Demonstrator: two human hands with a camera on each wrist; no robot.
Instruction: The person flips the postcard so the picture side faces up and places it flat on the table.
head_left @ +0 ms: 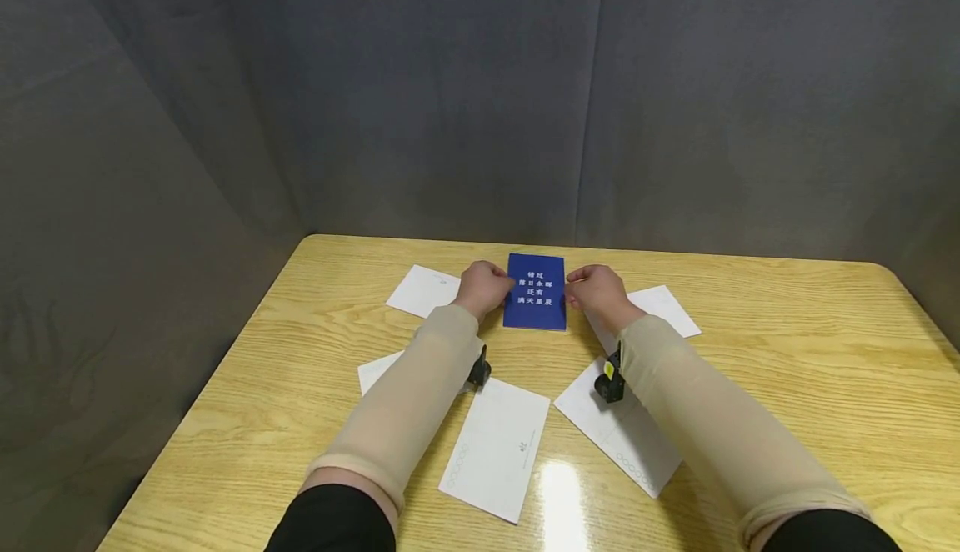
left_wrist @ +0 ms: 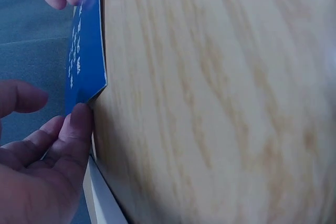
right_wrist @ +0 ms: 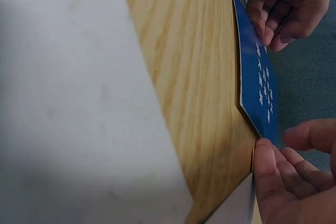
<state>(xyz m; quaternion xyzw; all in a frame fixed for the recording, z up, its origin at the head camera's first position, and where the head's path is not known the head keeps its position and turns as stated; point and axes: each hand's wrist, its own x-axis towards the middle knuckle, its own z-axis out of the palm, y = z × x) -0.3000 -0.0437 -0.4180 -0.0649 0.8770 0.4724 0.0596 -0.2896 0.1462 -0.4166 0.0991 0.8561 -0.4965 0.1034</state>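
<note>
A dark blue card [head_left: 535, 315] with white characters lies near the back of the table. At its left edge is my left hand [head_left: 483, 287], its fingertips touching the side. My right hand [head_left: 597, 292] is at the opposite edge in the same way. In the left wrist view, the left fingers [left_wrist: 73, 135] meet the edge of the blue card [left_wrist: 92, 56] while the thumb stays apart from it. The right wrist view has the right forefinger [right_wrist: 266, 163] against the card's edge [right_wrist: 252, 66], with the thumb also apart.
Several white cards surround the blue one: one [head_left: 422, 289] behind the left hand, one [head_left: 666, 308] beside the right wrist, one [head_left: 497, 448] at front centre, one [head_left: 600, 427] under the right forearm, and one [head_left: 375, 371] partly hidden by the left forearm. A grey curtain [head_left: 450, 118] hangs behind the wooden table [head_left: 810, 352].
</note>
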